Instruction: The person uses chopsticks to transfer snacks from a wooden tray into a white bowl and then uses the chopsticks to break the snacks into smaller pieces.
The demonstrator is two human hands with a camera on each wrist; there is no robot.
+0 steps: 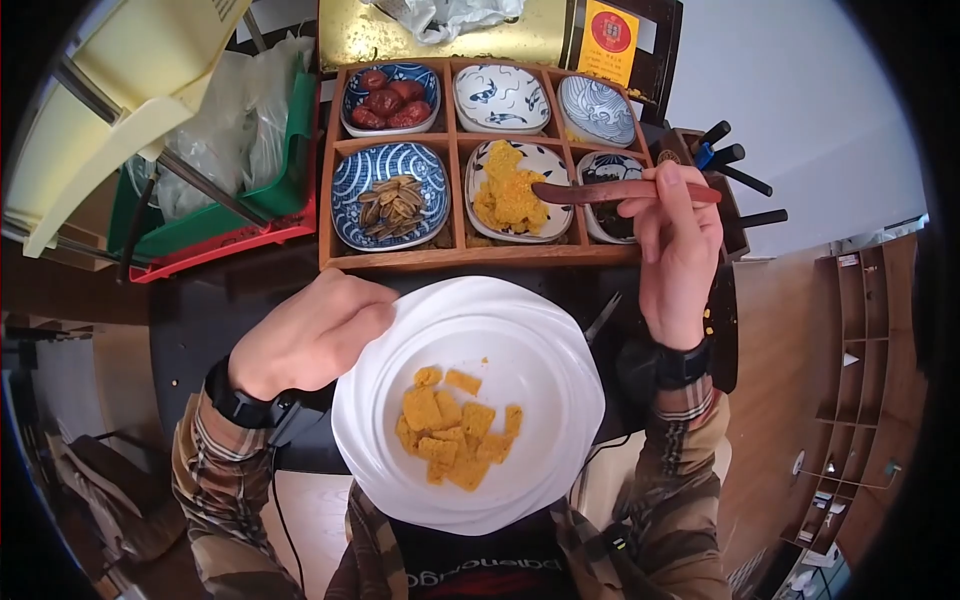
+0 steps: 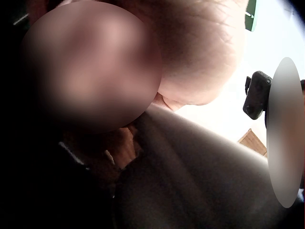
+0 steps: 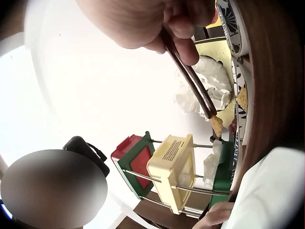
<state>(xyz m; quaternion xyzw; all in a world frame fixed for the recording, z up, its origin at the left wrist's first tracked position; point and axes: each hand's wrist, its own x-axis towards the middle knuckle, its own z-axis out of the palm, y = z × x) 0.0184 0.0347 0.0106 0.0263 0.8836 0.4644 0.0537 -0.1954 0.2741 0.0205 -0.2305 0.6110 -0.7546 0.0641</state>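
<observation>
My left hand (image 1: pixel 318 335) grips the rim of a white bowl (image 1: pixel 375 480) at its upper left. Flat yellow-orange pieces (image 1: pixel 450 430) lie inside the bowl. In my right hand (image 1: pixel 682 240) is a pair of dark reddish-brown wooden tongs (image 1: pixel 630 190), their tips over the dish (image 1: pixel 548 222) of crumbly yellow pieces (image 1: pixel 510 195). The right wrist view shows the tongs (image 3: pixel 188 71) pinching a small yellow piece (image 3: pixel 217 126). A blurred patch and deep shadow hide much of the left wrist view, where part of the left hand (image 2: pixel 205 57) shows.
A wooden compartment box (image 1: pixel 480 258) holds several patterned dishes, among them red dates (image 1: pixel 388 100) and striped seeds (image 1: pixel 392 205). A green and red rack (image 1: pixel 225 240) with plastic bags stands at left. Black handles (image 1: pixel 735 155) stick out at right; a small fork (image 1: pixel 602 318) lies beside the bowl.
</observation>
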